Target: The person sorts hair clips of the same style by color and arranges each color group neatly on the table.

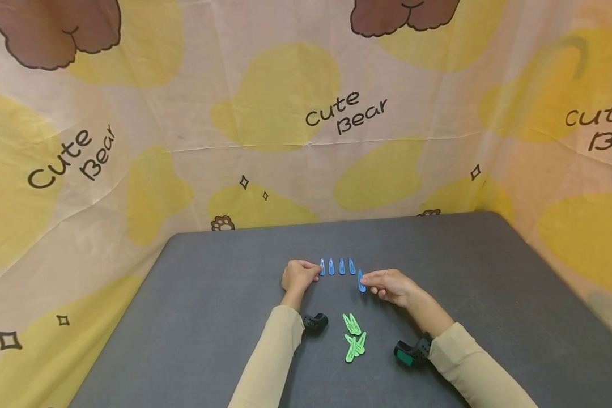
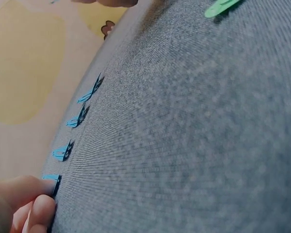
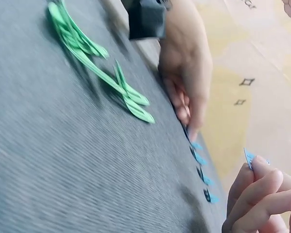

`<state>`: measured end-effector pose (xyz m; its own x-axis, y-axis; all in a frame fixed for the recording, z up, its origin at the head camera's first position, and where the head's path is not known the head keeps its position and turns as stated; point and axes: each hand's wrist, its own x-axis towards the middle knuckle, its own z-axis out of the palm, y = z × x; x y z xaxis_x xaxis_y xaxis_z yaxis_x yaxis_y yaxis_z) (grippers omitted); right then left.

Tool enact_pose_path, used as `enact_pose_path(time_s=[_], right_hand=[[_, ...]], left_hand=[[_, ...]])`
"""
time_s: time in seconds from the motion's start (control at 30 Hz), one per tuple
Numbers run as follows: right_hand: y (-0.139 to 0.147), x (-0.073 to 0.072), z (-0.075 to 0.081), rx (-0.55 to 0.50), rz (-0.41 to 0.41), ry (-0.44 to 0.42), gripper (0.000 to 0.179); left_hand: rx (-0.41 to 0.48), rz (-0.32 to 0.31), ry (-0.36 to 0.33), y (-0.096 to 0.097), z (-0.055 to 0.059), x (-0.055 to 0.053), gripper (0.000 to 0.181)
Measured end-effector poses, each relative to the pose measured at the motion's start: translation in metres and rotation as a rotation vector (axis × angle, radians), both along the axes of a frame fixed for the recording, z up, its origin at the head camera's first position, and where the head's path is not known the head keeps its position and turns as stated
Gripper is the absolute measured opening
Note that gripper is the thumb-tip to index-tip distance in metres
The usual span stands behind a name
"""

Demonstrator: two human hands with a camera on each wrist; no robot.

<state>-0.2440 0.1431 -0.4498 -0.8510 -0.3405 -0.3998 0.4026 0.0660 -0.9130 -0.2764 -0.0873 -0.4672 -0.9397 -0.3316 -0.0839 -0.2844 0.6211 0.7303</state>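
Note:
Several blue snap hair clips (image 1: pixel 342 266) stand side by side in a row on the dark table. At the row's left end, my left hand (image 1: pixel 298 276) has its fingertips on the last blue clip (image 2: pixel 51 177), which they partly cover. My right hand (image 1: pixel 391 287) pinches another blue hair clip (image 1: pixel 361 281) between thumb and forefinger, just right of the row. The right wrist view shows this held clip (image 3: pixel 249 158) lifted off the table. Nearer to me, between the forearms, several green hair clips (image 1: pixel 354 343) lie in a loose, partly overlapping pile.
The grey-black table (image 1: pixel 209 340) has a ribbed surface and rounded far corners. A patterned cloth (image 1: pixel 285 113) hangs behind it and along its sides. Each wrist wears a black camera mount (image 1: pixel 412 352) close above the table.

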Motion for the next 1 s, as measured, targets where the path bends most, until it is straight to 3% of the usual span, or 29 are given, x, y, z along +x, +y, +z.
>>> enact_pose_path(time_s=[0.5, 1.0], right_hand=[[0.007, -0.024, 0.003, 0.064, -0.049, 0.058, 0.025], [0.004, -0.042, -0.006, 0.155, -0.169, 0.03, 0.037]], left_hand=[[0.005, 0.01, 0.003, 0.001, 0.0, 0.0, 0.016], [-0.003, 0.004, 0.003, 0.0, 0.001, 0.0, 0.016]])
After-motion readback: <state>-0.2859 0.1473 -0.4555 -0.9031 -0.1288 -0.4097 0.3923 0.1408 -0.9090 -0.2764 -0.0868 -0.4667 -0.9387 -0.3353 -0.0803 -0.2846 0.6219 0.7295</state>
